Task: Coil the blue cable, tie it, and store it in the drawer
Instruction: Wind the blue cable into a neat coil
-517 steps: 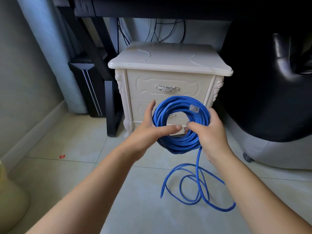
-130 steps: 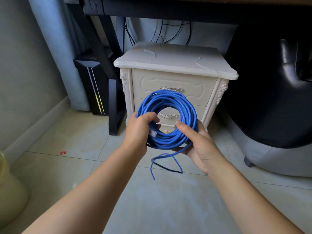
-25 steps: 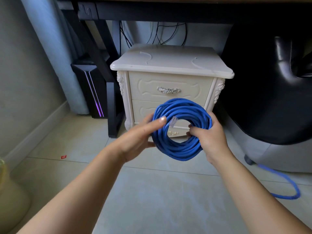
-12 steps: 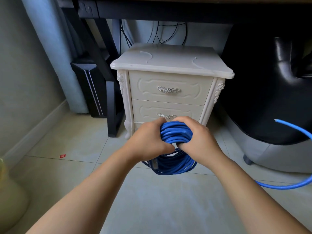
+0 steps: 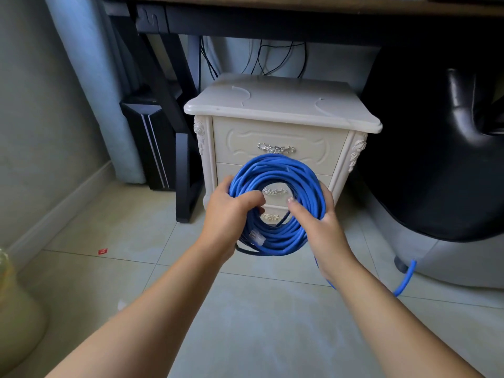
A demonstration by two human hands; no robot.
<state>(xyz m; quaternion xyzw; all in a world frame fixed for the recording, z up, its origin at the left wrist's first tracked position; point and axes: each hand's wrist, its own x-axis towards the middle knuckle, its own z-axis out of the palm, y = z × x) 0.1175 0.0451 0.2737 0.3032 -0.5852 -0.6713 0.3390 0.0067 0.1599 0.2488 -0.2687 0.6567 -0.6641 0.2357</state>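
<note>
The blue cable (image 5: 275, 173) is wound into a round coil, held upright in front of the cream nightstand (image 5: 281, 105). My left hand (image 5: 229, 216) grips the coil's left side, fingers curled through its middle. My right hand (image 5: 316, 222) holds the right side, thumb reaching into the opening and fingers behind the strands. A clear plug (image 5: 257, 237) hangs at the coil's lower left. A loose blue cable tail (image 5: 406, 276) runs from under my right wrist across the floor to the right. Both drawers are closed; the upper drawer's handle (image 5: 276, 148) shows above the coil.
A dark desk frame (image 5: 245, 23) spans above the nightstand, with black wires behind. A black computer tower (image 5: 152, 143) stands at the left. A black chair (image 5: 441, 148) on a grey base fills the right. A small red scrap (image 5: 102, 251) lies on the tiled floor.
The coil, squeezed flat between both hands half a second ago, is spread round again and raised. The loose tail that swung up at the right has dropped to the floor.
</note>
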